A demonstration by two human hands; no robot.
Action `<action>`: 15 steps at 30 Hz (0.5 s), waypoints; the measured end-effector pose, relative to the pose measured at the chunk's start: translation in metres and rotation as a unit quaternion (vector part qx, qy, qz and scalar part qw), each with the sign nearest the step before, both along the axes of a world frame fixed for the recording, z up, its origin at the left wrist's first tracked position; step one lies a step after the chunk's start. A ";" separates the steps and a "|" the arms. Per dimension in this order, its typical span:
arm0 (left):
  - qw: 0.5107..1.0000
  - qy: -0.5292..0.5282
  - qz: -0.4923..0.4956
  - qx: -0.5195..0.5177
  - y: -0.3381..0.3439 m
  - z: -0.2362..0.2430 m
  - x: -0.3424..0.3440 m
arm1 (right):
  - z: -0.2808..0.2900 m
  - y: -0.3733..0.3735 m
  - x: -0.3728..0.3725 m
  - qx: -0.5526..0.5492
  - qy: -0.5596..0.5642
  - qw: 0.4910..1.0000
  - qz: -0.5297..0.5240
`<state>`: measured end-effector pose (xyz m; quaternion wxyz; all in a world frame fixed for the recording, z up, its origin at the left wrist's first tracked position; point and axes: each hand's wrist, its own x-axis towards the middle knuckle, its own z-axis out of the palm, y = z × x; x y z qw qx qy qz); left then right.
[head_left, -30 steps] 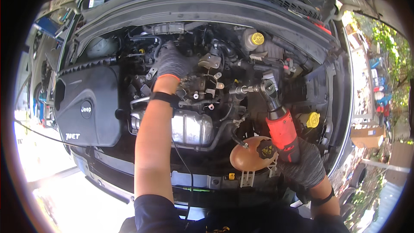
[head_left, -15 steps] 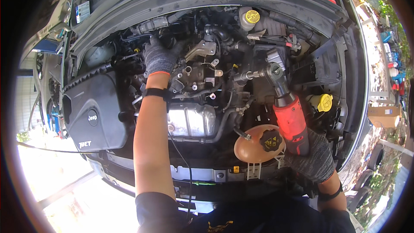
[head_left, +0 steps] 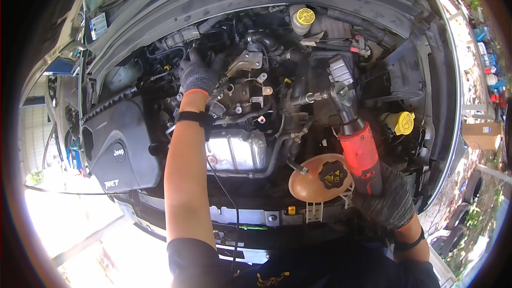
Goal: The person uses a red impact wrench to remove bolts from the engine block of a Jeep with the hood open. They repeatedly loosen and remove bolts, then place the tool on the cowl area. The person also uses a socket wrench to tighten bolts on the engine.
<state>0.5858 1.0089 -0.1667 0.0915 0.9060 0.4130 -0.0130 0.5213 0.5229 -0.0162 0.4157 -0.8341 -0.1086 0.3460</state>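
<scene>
My left hand (head_left: pixel 198 77), in a grey knit glove with an orange cuff, reaches into the far part of the engine bay, back up. Its fingers are spread over the dark hoses and fittings behind the engine (head_left: pixel 234 96); some fingertips are lost in shadow, and no held object shows. In my right hand (head_left: pixel 388 198), also gloved, is a red and black cordless ratchet (head_left: pixel 360 152). Its angled metal head carries a socket extension (head_left: pixel 313 97) pointing left, with the tip beside the dark hoses right of the engine.
An orange coolant reservoir (head_left: pixel 304 181) with a black cap sits left of the ratchet's handle. A yellow-capped filler (head_left: pixel 404 123) lies to the right, a yellow-capped fluid reservoir (head_left: pixel 302 20) at the back. The black engine cover (head_left: pixel 125 144) rests at the left. A thin cable (head_left: pixel 234 208) hangs in front.
The view has shifted slightly, moving the engine bay a little up and left. Both hands keep nearly the same places, and the ratchet stays in my right hand.
</scene>
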 end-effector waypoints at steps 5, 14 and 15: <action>0.999 0.022 -0.011 0.024 0.011 -0.001 0.006 | 0.006 0.000 0.001 0.002 0.028 1.000 -0.013; 0.997 0.019 0.019 0.067 -0.009 -0.006 0.006 | 0.005 -0.025 -0.005 0.010 0.037 0.999 -0.029; 0.999 0.000 0.016 0.033 -0.004 -0.012 0.003 | 0.005 -0.026 -0.005 0.006 0.039 0.999 -0.026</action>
